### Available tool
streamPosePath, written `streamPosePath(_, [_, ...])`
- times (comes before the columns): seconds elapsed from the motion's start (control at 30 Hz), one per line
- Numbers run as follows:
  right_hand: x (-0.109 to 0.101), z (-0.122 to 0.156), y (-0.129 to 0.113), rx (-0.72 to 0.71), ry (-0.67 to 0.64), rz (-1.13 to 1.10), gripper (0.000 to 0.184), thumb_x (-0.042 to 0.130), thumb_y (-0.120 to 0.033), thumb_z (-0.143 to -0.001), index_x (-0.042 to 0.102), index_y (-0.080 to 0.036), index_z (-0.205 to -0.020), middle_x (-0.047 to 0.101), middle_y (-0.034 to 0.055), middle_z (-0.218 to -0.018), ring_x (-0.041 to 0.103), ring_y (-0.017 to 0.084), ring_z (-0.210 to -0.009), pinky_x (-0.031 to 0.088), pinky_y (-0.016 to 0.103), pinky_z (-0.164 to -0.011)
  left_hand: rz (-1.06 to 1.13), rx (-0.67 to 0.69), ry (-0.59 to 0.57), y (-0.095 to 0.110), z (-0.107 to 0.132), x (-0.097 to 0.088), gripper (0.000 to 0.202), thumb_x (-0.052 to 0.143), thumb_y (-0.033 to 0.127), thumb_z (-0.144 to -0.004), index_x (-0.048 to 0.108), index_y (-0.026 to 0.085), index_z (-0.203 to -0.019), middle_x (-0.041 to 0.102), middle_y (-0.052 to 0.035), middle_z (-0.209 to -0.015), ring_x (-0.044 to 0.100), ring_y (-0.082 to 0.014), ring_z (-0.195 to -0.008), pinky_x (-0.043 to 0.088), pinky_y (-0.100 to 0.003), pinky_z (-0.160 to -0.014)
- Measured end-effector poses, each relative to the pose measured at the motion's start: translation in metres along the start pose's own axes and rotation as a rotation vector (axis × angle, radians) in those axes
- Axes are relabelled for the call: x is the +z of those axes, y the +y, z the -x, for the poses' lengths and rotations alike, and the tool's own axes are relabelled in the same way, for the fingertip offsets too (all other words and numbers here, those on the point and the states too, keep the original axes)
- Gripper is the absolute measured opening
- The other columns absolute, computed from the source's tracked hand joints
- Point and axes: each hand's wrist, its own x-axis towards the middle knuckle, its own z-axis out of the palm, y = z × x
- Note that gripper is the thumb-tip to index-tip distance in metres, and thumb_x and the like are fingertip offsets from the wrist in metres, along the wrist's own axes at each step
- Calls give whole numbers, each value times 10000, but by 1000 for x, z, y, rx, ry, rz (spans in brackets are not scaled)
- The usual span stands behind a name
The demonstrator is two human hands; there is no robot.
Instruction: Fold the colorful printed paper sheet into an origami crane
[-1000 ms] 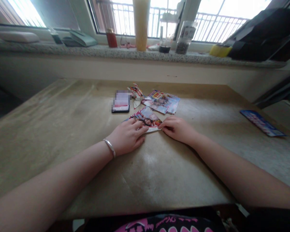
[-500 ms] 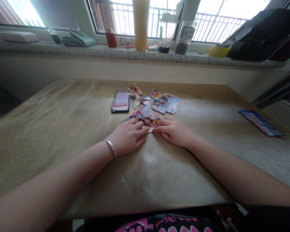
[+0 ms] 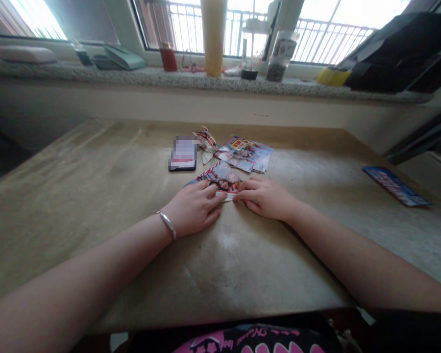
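With left hand [image 3: 195, 208] loosely spread over the paper [image 3: 226, 183], right hand [image 3: 267, 198] bunched at its right, pinch or press unclear; between both, on the worktop [image 3: 224, 264], long near edge crosswise.

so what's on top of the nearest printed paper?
The left hand on the near left, the right hand on the near right. Between them the printed paper shows a pale strip along its near edge. Paper beneath the hands, and whatever is under it, is covered.
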Motion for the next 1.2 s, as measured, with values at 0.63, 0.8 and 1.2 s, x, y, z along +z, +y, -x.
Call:
streamPosePath(0.63, [-11,9,15,2,-83,11,289,491,-148,-852,722,-245,-995,680,54,-986,607,171,-889,450,287,-773,-6,6,18,-1,1,2,407,427,384,-937,527,173,-1269,594,-98,-1073,511,-239,-950,426,-364,-845])
streamPosePath(0.8, [-16,11,16,36,-78,20,289,495,-143,-845,739,-262,-943,696,41,-940,613,161,-845,440,276,-744,-8,7,18,-1,2,2,413,421,385,-937,527,174,-1276,595,-97,-1070,509,-243,-949,429,-367,-841])
streamPosePath(1.2, [-21,18,25,82,-107,9,342,491,-99,-782,747,-275,-926,711,14,-942,633,149,-791,439,263,-691,-8,-6,10,0,2,1,409,427,391,-934,530,184,-1272,593,-98,-1081,507,-236,-951,425,-359,-840])
